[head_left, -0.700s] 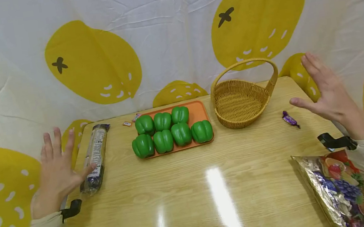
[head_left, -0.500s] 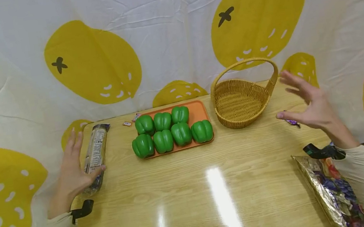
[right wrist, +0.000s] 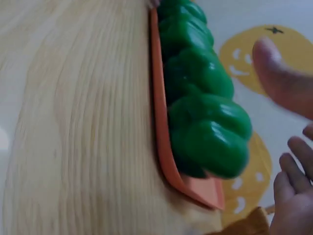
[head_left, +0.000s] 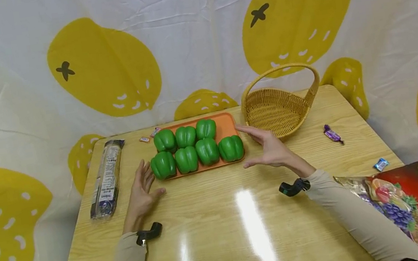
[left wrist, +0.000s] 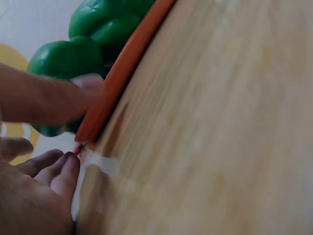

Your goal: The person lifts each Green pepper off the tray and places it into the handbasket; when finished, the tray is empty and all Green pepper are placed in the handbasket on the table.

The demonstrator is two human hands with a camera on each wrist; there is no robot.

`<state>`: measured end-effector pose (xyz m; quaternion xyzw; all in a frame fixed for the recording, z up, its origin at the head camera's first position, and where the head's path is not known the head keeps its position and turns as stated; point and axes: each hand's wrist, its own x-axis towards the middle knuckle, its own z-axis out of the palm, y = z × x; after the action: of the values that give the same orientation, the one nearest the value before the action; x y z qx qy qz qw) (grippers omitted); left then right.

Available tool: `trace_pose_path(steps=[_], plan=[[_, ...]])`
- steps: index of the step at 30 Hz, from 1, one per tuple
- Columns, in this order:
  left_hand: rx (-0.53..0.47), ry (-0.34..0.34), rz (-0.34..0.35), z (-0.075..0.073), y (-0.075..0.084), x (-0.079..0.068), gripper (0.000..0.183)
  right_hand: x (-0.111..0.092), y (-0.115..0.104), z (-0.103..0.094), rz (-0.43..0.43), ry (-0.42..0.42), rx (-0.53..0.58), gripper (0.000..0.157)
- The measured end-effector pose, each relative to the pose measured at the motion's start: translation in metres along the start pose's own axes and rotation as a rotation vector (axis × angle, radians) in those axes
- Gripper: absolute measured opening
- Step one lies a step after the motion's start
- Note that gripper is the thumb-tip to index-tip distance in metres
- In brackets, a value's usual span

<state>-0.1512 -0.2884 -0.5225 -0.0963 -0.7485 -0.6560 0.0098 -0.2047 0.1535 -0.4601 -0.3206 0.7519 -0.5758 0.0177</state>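
Several green bell peppers (head_left: 208,151) sit in two rows on an orange tray (head_left: 225,124) near the back of the table. My left hand (head_left: 142,198) is held beside the tray's left end, fingers apart from the thumb, with nothing in it. At the right end, my right hand (head_left: 269,148) spreads its thumb and fingers toward the tray, also holding nothing. In the left wrist view the thumb (left wrist: 54,98) overlaps the tray's edge; whether it touches cannot be told. The right wrist view has the right thumb (right wrist: 281,78) raised apart from the nearest pepper (right wrist: 210,137).
A wicker basket (head_left: 270,113) with a tall handle stands just behind my right hand. A long clear-wrapped package (head_left: 107,180) lies at the left. On the right are a purple-wrapped candy (head_left: 331,134), a blue one (head_left: 381,164) and a large fruit-printed bag (head_left: 416,204).
Both hands have come inward from the table's sides to the two ends of the tray. The tray, peppers and basket keep their places.
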Motion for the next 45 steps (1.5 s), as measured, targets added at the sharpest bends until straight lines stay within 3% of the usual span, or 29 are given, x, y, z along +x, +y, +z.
trace_pose_path(steps=[7, 13, 21, 25, 29, 33, 38, 41, 45], plan=[[0.058, 0.004, -0.057, 0.009, -0.003, 0.009, 0.113, 0.01, 0.026, 0.016, 0.03, 0.025, -0.139, 0.107], [0.245, 0.135, -0.073, 0.014, -0.009, 0.014, 0.106, 0.015, 0.037, 0.027, 0.028, -0.001, -0.324, 0.1], [0.425, 0.257, -0.067, 0.021, -0.011, 0.014, 0.097, 0.016, 0.038, 0.032, 0.059, -0.006, -0.375, 0.09], [0.498, 0.255, -0.048, 0.019, -0.01, 0.016, 0.086, 0.017, 0.04, 0.031, 0.033, 0.006, -0.371, 0.09], [0.54, 0.231, -0.066, 0.019, -0.009, 0.017, 0.076, 0.016, 0.027, 0.026, -0.04, 0.007, -0.356, 0.088], [0.554, 0.217, -0.084, 0.017, -0.011, 0.015, 0.075, 0.016, -0.001, 0.005, -0.114, 0.0, -0.27, 0.087], [0.567, 0.22, -0.064, 0.016, -0.012, 0.017, 0.07, 0.019, -0.032, -0.047, -0.108, 0.061, -0.098, 0.084], [0.558, 0.227, -0.058, 0.016, -0.011, 0.018, 0.069, 0.018, -0.034, -0.08, -0.063, 0.098, -0.003, 0.082], [0.556, 0.224, -0.063, 0.017, -0.011, 0.018, 0.069, 0.017, -0.02, -0.112, 0.001, 0.123, 0.052, 0.082]])
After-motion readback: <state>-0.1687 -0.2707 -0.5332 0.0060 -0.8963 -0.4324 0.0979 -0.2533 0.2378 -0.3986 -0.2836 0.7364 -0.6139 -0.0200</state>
